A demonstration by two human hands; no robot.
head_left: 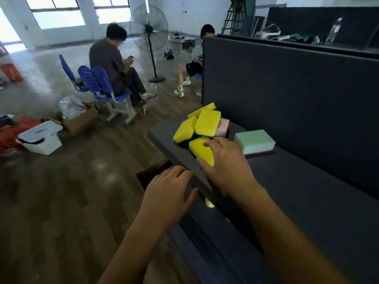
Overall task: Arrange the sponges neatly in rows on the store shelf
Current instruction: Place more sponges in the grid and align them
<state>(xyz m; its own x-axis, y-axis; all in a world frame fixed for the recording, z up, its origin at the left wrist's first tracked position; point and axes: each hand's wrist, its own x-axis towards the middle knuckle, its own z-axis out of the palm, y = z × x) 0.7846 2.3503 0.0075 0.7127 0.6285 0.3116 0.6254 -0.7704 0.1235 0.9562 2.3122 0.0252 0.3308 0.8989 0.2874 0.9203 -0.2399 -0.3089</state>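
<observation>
A dark shelf [297,191] runs from the lower right toward the middle. Near its far end lies a loose heap of yellow sponges [207,124], with a pink sponge [224,127] tucked behind them. A mint-green sponge [254,140] sits apart against the back panel. My right hand [227,160] grips one yellow sponge [200,149] at the shelf's front, thumb under its near edge. My left hand [168,193] hovers by the shelf's front edge with fingers loosely spread, holding nothing.
A tall dark back panel [287,95] walls the shelf on the right. On the wooden floor to the left stand a white bin [41,138], a cardboard box [80,119] and blue chairs [98,83]. Two people sit further back near a standing fan [149,31].
</observation>
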